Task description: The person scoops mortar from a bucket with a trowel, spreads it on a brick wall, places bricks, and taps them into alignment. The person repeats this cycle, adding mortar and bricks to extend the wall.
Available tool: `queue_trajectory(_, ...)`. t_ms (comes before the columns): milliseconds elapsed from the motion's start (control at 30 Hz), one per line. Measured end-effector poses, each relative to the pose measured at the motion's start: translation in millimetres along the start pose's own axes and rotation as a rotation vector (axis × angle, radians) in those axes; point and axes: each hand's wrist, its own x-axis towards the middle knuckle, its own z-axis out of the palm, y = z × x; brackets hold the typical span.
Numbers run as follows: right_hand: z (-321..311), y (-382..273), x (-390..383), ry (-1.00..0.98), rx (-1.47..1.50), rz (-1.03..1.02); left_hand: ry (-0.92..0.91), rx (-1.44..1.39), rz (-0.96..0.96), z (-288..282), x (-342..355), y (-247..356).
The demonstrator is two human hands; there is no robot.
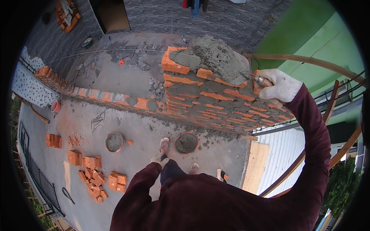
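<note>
My right hand [279,85], in a white knitted glove, is wrapped round the handle of a trowel [263,81] at the top of the brick wall [216,95]. A large heap of wet grey mortar [217,57] lies on the wall top beside it and hides most of the blade. An orange brick [175,64] sits at the wall's left end with mortar smeared against it. Down by my leg hangs my left hand [157,158], also gloved; its fingers are too small and hidden to read.
A taut string line [115,49] runs left from the wall top. Lower brickwork [104,96] extends leftward. Two mortar buckets [186,143] [114,141] stand on the floor. Brick stacks [92,179] lie at the left. Bamboo poles [304,58] cross at the right.
</note>
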Motion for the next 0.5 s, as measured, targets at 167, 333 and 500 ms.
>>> queue_trajectory(167, -5, -24, 72, 0.338, -0.758, -0.226, -0.186, -0.043, -0.128, -36, 64, -88)
queue_trajectory(333, 76, -18, 113, 0.637, -1.190, -0.190, -0.140, 0.033, -0.111, -99, 98, -148)
queue_trajectory(500, 78, -54, 53, 0.767, -0.805, -0.094, -0.248, 0.277, -0.163, -160, 153, -151)
